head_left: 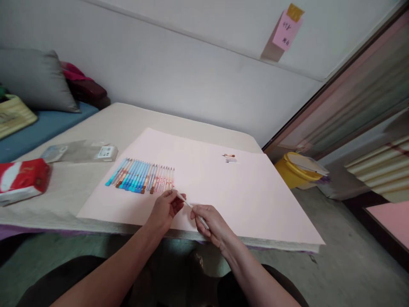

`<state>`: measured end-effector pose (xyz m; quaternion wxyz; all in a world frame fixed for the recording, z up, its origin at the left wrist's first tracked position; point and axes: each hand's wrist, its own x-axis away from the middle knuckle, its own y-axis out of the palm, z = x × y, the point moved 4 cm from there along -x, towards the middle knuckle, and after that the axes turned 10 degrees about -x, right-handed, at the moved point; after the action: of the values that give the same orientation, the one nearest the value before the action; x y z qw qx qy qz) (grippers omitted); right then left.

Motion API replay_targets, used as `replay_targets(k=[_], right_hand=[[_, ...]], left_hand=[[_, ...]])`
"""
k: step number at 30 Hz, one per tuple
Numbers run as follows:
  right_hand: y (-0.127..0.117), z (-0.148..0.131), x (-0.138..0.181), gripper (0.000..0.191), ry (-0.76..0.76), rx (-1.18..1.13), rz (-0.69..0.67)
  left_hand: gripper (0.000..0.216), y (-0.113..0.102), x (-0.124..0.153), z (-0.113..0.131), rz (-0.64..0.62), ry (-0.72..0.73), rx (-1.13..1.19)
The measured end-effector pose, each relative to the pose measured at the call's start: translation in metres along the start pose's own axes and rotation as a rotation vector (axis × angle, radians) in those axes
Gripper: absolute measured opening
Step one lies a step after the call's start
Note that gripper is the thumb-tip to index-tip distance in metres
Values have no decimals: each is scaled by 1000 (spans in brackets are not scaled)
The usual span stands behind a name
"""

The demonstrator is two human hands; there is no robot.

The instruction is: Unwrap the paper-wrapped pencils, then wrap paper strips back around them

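A thin white pen (pixel 189 205) runs between both hands over the near edge of a large pale pink sheet (pixel 223 192). My left hand (pixel 166 209) pinches its far end, fingers curled. My right hand (pixel 211 224) grips its near end, fingers closed round it. Just beyond my left hand lies a neat row of several pens (pixel 140 175), blue ones on the left and pinkish ones on the right. A small loose pen part (pixel 230 157) lies alone farther back on the sheet.
The sheet covers a low beige table (pixel 105 123). A red tissue pack (pixel 22 179) and a clear plastic bag (pixel 79 151) lie at the left. A grey cushion (pixel 35 79) sits on a blue mat behind. A yellow bucket (pixel 295 170) stands on the floor at the right.
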<state>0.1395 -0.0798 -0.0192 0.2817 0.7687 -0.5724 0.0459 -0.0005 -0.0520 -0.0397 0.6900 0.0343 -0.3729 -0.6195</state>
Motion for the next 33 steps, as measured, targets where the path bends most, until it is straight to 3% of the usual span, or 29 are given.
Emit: replay_targets(k=[9, 13, 19, 22, 28, 33], right_hand=[[-11, -14, 4, 26, -43, -2, -10], [-23, -22, 1, 26, -81, -161, 73], [-20, 2, -9, 22, 59, -329, 114], [-13, 14, -11, 25, 99, -272, 159], [-3, 16, -10, 22, 68, -263, 43], [-4, 11, -9, 15, 65, -269, 41]], left_hand=[[10, -13, -9, 10, 135, 83, 104], [9, -7, -6, 8, 52, 46, 87], [9, 5, 2, -16, -110, -87, -58], [10, 5, 3, -24, -123, -90, -121], [10, 5, 3, -29, -150, -92, -135], [8, 1, 1, -25, -63, -100, -104]])
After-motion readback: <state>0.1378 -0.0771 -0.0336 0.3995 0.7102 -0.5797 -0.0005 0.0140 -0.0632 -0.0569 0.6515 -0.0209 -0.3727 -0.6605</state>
